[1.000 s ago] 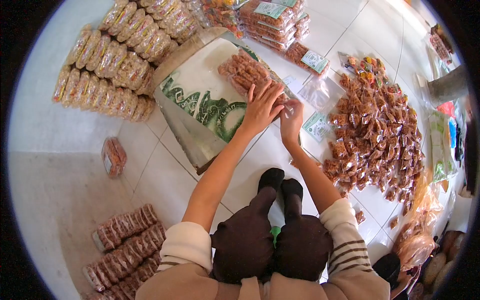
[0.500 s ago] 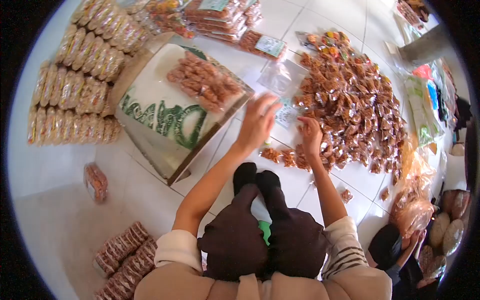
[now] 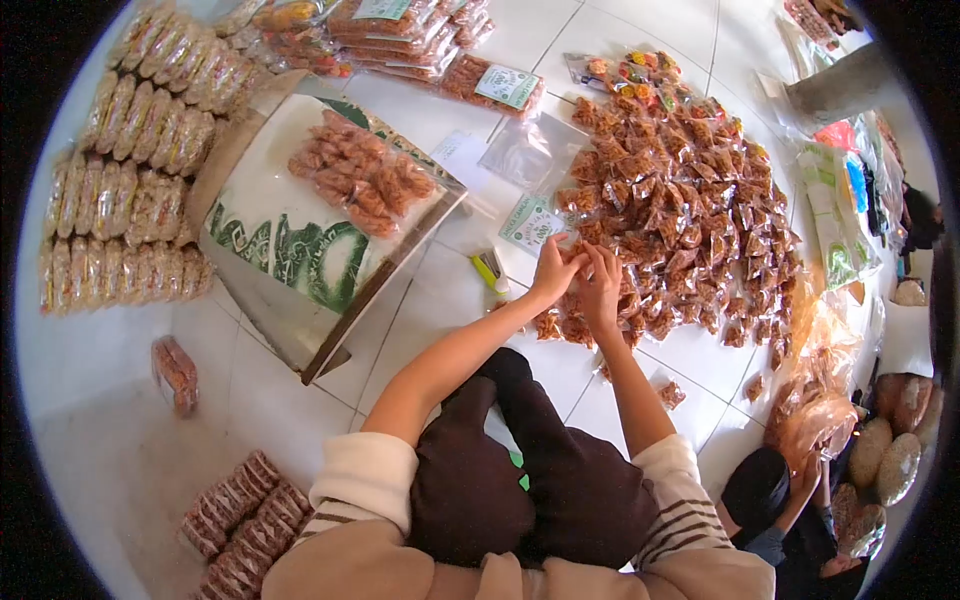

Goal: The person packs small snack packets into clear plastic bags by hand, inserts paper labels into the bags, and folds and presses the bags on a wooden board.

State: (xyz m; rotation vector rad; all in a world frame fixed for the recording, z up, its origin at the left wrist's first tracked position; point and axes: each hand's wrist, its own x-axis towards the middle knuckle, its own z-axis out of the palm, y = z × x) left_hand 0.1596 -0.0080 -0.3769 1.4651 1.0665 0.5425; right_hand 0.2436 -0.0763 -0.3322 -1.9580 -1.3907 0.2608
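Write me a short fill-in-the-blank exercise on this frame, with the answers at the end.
1. The left hand and right hand are close ____, by the heap of small bags.
2. A lime-green tool rests on the white tiled ____.
3. The large bag of brown snacks lies on a white-topped box printed in ____.
4. In the picture, the heap is to the ____ of the box.

Missing words: together; floor; green; right.

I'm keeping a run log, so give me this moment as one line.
left hand: near label card | right hand: beside left, near small packets | grip: unclear | large packet: on printed surface
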